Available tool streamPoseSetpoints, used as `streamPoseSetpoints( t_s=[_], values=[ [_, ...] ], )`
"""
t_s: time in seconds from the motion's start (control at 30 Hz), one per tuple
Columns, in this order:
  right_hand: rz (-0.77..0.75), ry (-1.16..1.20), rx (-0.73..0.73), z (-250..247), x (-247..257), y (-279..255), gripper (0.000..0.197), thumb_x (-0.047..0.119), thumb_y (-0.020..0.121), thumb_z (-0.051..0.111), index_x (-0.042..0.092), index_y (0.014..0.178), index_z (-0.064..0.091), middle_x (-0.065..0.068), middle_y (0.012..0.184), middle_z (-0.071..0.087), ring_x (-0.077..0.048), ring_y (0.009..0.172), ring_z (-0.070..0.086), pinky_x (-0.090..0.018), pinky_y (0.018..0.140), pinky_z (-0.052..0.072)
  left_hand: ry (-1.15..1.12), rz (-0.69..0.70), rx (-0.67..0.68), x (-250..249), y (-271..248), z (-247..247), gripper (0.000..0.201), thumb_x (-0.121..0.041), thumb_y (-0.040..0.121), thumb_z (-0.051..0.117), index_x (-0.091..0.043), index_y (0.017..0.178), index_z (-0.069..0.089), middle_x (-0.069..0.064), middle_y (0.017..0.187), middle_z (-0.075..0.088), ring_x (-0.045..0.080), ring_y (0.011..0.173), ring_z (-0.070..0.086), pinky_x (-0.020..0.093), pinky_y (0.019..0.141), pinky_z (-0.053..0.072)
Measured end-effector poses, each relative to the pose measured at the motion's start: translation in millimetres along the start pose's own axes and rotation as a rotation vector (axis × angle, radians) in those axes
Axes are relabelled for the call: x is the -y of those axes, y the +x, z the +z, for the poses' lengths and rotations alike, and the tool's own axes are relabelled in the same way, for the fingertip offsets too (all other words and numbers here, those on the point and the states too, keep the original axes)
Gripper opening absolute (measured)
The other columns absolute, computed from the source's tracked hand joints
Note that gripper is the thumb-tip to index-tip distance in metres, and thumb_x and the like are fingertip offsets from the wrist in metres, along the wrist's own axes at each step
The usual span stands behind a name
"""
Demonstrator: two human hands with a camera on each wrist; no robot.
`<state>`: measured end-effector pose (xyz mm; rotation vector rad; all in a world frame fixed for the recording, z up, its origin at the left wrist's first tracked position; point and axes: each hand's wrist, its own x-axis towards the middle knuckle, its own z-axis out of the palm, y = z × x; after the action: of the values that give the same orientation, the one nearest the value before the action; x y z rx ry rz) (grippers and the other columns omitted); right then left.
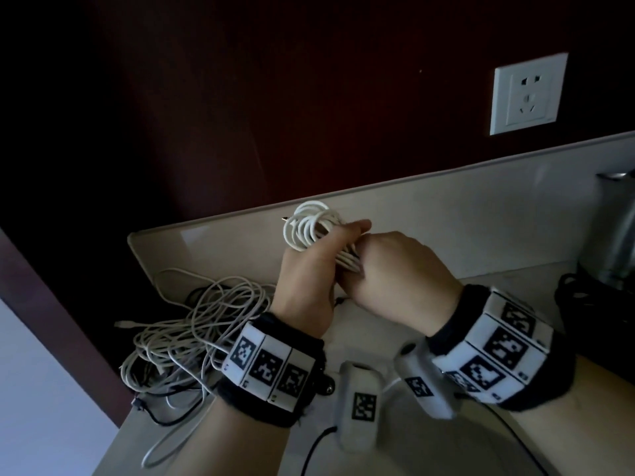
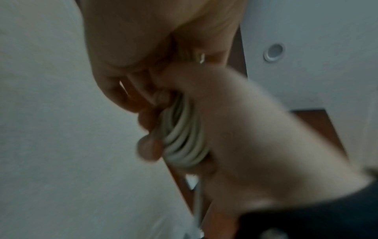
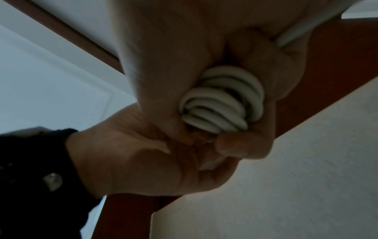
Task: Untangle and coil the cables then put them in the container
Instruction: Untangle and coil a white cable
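Leftmost, a tangle (image 1: 192, 324) of pale and black cables lies heaped on the counter (image 1: 446, 214); just right of it, above the counter, the left hand (image 1: 309, 269) has its fingers curled round a white coil (image 1: 309, 225); the right hand (image 1: 398, 276), touching the left, is fisted round the coil's other end; a socket (image 1: 527, 94) sits on the wall far right.

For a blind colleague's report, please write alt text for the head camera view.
Two hands hold a coiled white cable above a pale counter: the left hand grips the loops, the right hand closes on the bundle's end. A tangled pile of cables lies at left; a wall socket is behind.
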<state>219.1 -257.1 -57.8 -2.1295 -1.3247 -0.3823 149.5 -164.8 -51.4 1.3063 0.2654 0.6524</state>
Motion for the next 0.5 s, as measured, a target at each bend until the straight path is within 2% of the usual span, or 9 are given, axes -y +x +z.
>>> streamPoseSetpoints(
  t_s=[0.03,0.1,0.17,0.23,0.27,0.3,0.37,0.43,0.5],
  values=[
    [0.013,-0.008,0.018,-3.2,-2.5,0.6,0.018,0.040,0.091,0.052,0.024,0.081,0.050,0.008,0.069,0.050,-0.020,0.068,0.058,-0.030,0.054,0.039,-0.015,0.004,-0.009,-1.8,-0.1,0.0,0.025,-0.010,0.079,0.074,-0.006,0.103,0.071,0.013,0.109,0.073,0.030,0.107,0.068,0.045,0.097,0.051],
    [0.051,-0.032,0.064,-10.9,-10.1,2.3,0.027,0.037,0.089,0.054,0.021,0.069,0.046,0.005,0.066,0.051,-0.018,0.061,0.054,-0.029,0.051,0.032,0.035,0.099,-0.058,-6.5,0.5,-7.0,0.051,-0.009,0.077,0.078,-0.009,0.124,0.057,0.013,0.116,0.069,0.028,0.110,0.067,0.040,0.097,0.054],
    [0.082,-0.072,0.109,-17.1,-18.2,4.2,0.030,0.034,0.087,0.055,0.020,0.062,0.044,0.001,0.063,0.051,-0.018,0.057,0.050,-0.028,0.049,0.029,0.333,0.403,-0.111,-13.6,1.4,-19.9,0.083,-0.014,0.069,0.082,-0.020,0.138,0.035,0.008,0.133,0.054,0.020,0.125,0.056,0.038,0.105,0.048],
    [0.082,-0.129,0.138,-20.2,-22.8,4.7,0.029,0.034,0.087,0.055,0.020,0.064,0.046,0.000,0.066,0.053,-0.019,0.059,0.052,-0.028,0.050,0.030,0.942,0.795,-0.046,-18.1,-0.1,-25.1,0.084,-0.010,0.067,0.075,-0.023,0.140,0.035,0.005,0.149,0.034,0.024,0.147,0.023,0.045,0.121,0.022],
    [0.076,-0.164,0.141,-20.4,-23.5,4.4,0.027,0.035,0.088,0.054,0.019,0.067,0.047,0.001,0.068,0.054,-0.019,0.061,0.053,-0.028,0.051,0.032,1.255,0.899,0.037,-19.0,-1.2,-23.4,0.078,-0.007,0.066,0.069,-0.024,0.138,0.044,0.005,0.155,0.028,0.026,0.151,0.006,0.046,0.123,0.004],
    [0.063,-0.204,0.140,-19.4,-24.0,3.7,0.026,0.036,0.089,0.054,0.019,0.071,0.049,0.002,0.071,0.055,-0.019,0.062,0.054,-0.028,0.051,0.034,1.486,0.902,0.150,-17.7,-1.4,-21.8,0.073,-0.006,0.066,0.067,-0.025,0.135,0.050,0.002,0.158,0.026,0.024,0.152,-0.005,0.045,0.120,-0.009],
    [0.025,-0.278,0.150,-17.1,-21.8,1.4,0.022,0.039,0.091,0.054,0.022,0.079,0.051,0.005,0.073,0.053,-0.019,0.066,0.055,-0.028,0.054,0.037,1.712,0.816,0.250,-11.4,-4.1,-15.6,0.058,-0.009,0.072,0.067,-0.025,0.127,0.059,-0.001,0.156,0.035,0.021,0.153,-0.004,0.042,0.115,-0.020],
    [-0.015,-0.328,0.167,-14.0,-16.5,-1.6,0.023,0.040,0.093,0.053,0.024,0.077,0.050,0.008,0.070,0.047,-0.018,0.065,0.051,-0.028,0.057,0.036,1.827,0.777,0.195,-4.9,-6.8,-9.1,0.031,-0.010,0.076,0.066,-0.022,0.105,0.068,0.002,0.145,0.051,0.025,0.152,0.011,0.049,0.117,-0.015],
    [-0.065,-0.386,0.167,-10.9,-12.2,-3.0,0.031,0.034,0.092,0.053,0.024,0.065,0.041,0.008,0.066,0.042,-0.016,0.058,0.043,-0.027,0.054,0.030,1.913,0.734,0.143,-2.9,-7.2,-4.2,0.015,-0.013,0.081,0.061,-0.025,0.085,0.068,0.001,0.123,0.068,0.027,0.143,0.037,0.053,0.122,0.008]
  ],
)
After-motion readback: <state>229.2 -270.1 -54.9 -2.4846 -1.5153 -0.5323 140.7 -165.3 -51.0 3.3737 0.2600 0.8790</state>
